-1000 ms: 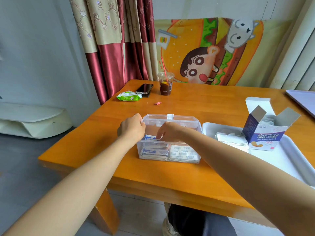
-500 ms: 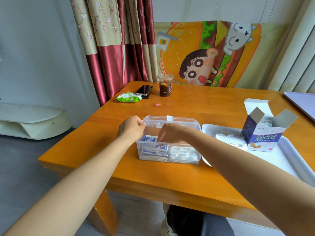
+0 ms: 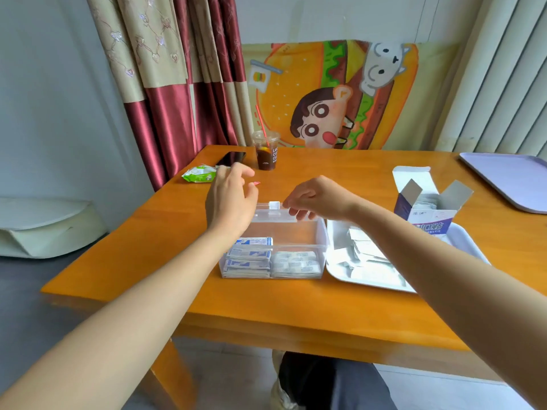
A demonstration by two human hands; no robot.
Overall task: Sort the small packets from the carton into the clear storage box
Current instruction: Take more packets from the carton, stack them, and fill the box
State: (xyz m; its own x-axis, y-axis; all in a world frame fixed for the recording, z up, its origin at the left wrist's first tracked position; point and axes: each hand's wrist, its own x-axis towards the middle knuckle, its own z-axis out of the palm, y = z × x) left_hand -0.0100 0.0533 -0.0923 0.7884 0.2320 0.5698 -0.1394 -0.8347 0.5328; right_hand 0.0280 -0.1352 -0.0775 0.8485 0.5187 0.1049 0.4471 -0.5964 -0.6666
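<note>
Packets sit in 2 stacks inside the clear storage box (image 3: pixel 324 244), just below both hands: blue-and-white packets (image 3: pixel 248 257) under the left hand (image 3: pixel 231 202), white packets (image 3: pixel 296 263) under the right hand (image 3: pixel 321 199). The left hand hangs over the box's back left corner with fingers loosely spread, holding nothing. The right hand's curled fingers and thumb pinch the front edge of the box's clear lid (image 3: pixel 273 216), which stands raised from the back edge. To the right of the right hand, the open carton (image 3: pixel 429 217) stands on a white tray (image 3: pixel 467 241), with loose packets (image 3: pixel 364 253) lying on the tray under the right forearm. Beyond the left hand on the orange surface (image 3: pixel 296 306) are a cup of dark drink (image 3: pixel 266 152), a phone (image 3: pixel 231 158) and a green pouch (image 3: pixel 199 174).
</note>
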